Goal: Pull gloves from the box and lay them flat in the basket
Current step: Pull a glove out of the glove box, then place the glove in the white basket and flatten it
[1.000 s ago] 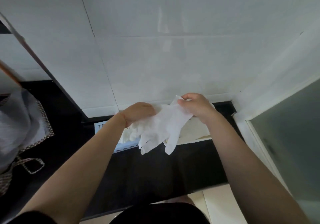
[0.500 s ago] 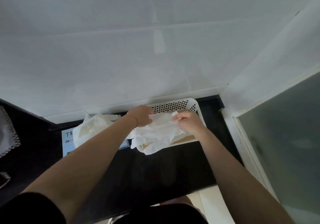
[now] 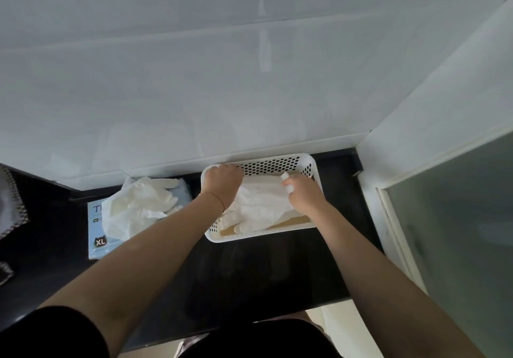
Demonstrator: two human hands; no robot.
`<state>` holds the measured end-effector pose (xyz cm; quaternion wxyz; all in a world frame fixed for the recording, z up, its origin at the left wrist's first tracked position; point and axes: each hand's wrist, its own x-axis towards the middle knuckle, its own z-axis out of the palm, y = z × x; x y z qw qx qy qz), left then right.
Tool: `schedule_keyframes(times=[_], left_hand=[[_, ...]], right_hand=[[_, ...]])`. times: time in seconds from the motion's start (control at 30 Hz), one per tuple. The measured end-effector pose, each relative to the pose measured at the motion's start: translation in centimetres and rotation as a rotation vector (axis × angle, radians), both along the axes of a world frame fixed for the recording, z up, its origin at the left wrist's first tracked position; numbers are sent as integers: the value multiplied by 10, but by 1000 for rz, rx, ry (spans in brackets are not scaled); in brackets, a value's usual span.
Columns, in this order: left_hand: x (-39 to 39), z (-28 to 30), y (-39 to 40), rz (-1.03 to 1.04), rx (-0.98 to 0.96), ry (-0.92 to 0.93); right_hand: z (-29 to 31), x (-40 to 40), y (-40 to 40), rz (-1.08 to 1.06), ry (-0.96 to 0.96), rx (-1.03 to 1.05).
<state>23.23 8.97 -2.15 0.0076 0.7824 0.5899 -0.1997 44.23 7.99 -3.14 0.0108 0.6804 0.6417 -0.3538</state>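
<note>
Counter: black glossy worktop (image 3: 277,269) along a white tiled wall; bears the box and the basket side by side, just apart.
Basket: white perforated rectangular plastic basket (image 3: 311,163), right of the box, against the wall; tan floor shows at its near edge.
Box: pale blue cardboard glove box marked XL (image 3: 95,242), left of the basket; a bunch of loose white gloves (image 3: 138,205) stands crumpled out of its top, not yet drawn free.
Glove in hand: thin white disposable glove (image 3: 261,208), inside the basket, draped over the tan floor, wrinkled in the middle.
Glove, axis: long axis runs diagonally, cuff at the far right, fingers at the near left corner; fingers point toward the person and leftward.
Left hand: left hand (image 3: 223,181), knuckles up, fingers curled down at the basket's far left; it seems to hold the glove's edge, though the grasp itself is hidden.
Right hand: right hand (image 3: 304,194), fingers curled, pinching the cuff at the far right, a small white tab showing above the fingertips.
Step, judged: laying this glove down in the basket.
Next move, judged: lower the cuff, release both hands, smooth the wrinkles flat, then return to the box.
</note>
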Motion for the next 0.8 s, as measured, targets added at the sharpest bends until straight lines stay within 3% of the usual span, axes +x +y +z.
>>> schedule_keyframes(times=[0.23,0.33,0.4,0.7,0.8], left_hand=[[11,-1,-7,64,44,-30],[17,-11,-16,-49,-143,-129],[17,-17,-22,-106,-225,-82],[7,-16,-25,16,-121,159],[13,-16,-26,-10,-142,14]], right_hand=[[8,4,0,102,-123,14],[8,3,-1,162,-168,38],[8,2,-1,211,-194,57],[9,-1,1,374,-368,48],[8,-4,2,399,-382,47]])
